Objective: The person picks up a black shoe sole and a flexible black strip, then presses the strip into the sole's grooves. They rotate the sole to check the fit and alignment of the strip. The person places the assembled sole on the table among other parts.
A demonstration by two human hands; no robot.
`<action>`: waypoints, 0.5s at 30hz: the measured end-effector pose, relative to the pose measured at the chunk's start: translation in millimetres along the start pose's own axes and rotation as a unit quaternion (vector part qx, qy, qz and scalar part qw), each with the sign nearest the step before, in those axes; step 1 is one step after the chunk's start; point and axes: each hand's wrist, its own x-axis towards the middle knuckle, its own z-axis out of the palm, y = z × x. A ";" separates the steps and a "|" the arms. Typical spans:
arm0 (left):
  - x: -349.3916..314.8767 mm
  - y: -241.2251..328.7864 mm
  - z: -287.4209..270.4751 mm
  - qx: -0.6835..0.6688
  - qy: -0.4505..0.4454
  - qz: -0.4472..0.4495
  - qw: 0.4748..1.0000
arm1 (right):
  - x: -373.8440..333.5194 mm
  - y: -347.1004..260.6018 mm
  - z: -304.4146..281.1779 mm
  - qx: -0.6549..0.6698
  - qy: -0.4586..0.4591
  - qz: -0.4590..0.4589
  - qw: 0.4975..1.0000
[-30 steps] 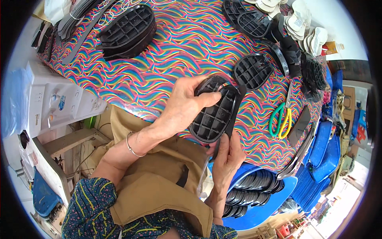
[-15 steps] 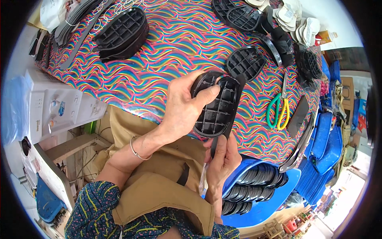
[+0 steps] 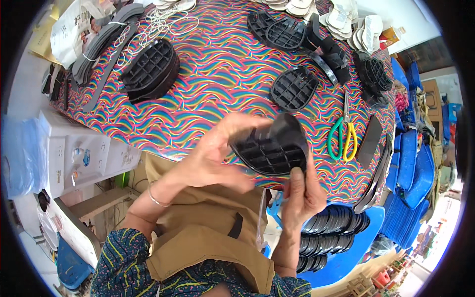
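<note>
Both my hands hold a black ribbed shoe sole [image 3: 273, 147] lifted above the near edge of the table with the wavy rainbow cloth [image 3: 213, 79]. My left hand [image 3: 213, 153] grips its left side, fingers curled over the top edge. From below, my right hand [image 3: 302, 190] pinches its lower right corner. The sole's gridded underside faces me and it is tilted.
Another black sole [image 3: 294, 88] lies on the cloth beyond, green and yellow scissors [image 3: 342, 137] to the right. A stack of soles [image 3: 151, 69] sits at far left, more soles [image 3: 282, 29] at the back. A blue bin of black soles [image 3: 331, 237] stands lower right.
The sole has been lifted off the table edge and turned in my hands, now tilted closer to me. The view shifted slightly.
</note>
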 end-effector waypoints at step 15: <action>5.2 20.4 -26.2 0.177 -0.034 -0.240 0.954 | -8.9 26.3 9.2 -0.265 -0.081 -0.322 0.905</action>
